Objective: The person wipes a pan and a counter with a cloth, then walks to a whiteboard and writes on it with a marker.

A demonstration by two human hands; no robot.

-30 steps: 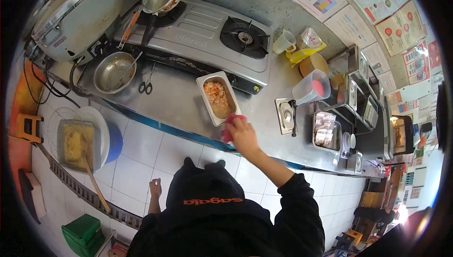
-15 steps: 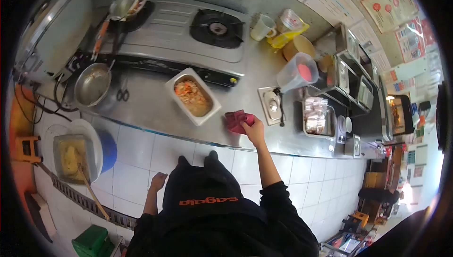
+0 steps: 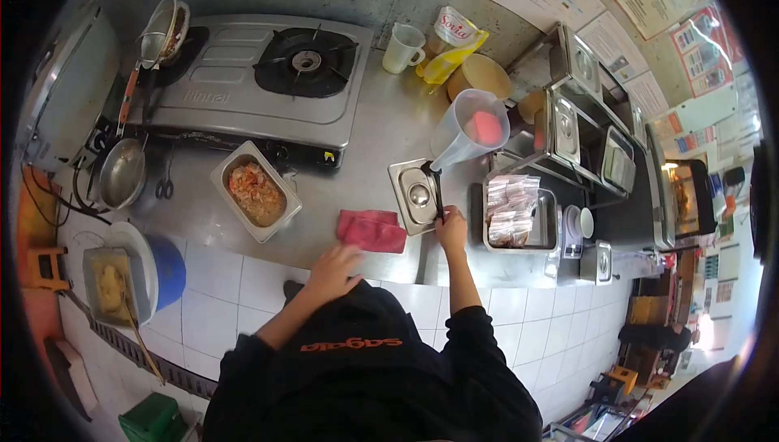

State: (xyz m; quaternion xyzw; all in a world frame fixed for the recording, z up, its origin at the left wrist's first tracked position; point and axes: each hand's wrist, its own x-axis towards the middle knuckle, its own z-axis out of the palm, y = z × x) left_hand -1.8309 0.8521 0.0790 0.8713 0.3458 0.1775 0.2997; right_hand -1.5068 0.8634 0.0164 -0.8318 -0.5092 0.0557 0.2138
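Note:
My right hand (image 3: 452, 233) is closed around the near end of a slim black utensil (image 3: 436, 186), whose exact kind I cannot make out. The utensil lies along the right side of a steel container lid (image 3: 418, 195) with a round knob. My left hand (image 3: 331, 273) is open, fingers stretched toward a folded dark-pink cloth (image 3: 372, 231) lying flat near the counter's front edge. I cannot tell whether the fingertips touch it. Left of the cloth sits a steel container (image 3: 256, 192) with a chopped, orange-flecked food mix.
A gas stove (image 3: 243, 77) and a pan (image 3: 123, 173) stand to the left. A clear pitcher (image 3: 471, 132) is behind the lid. On the right are a tray of wrapped packets (image 3: 513, 211) and a rack of steel containers (image 3: 578, 130). A blue bucket (image 3: 168, 272) stands on the floor.
My right hand has let go of the cloth, now spread flat, and moved right onto the black utensil. My left hand has come up over the counter's edge. The view has shifted right.

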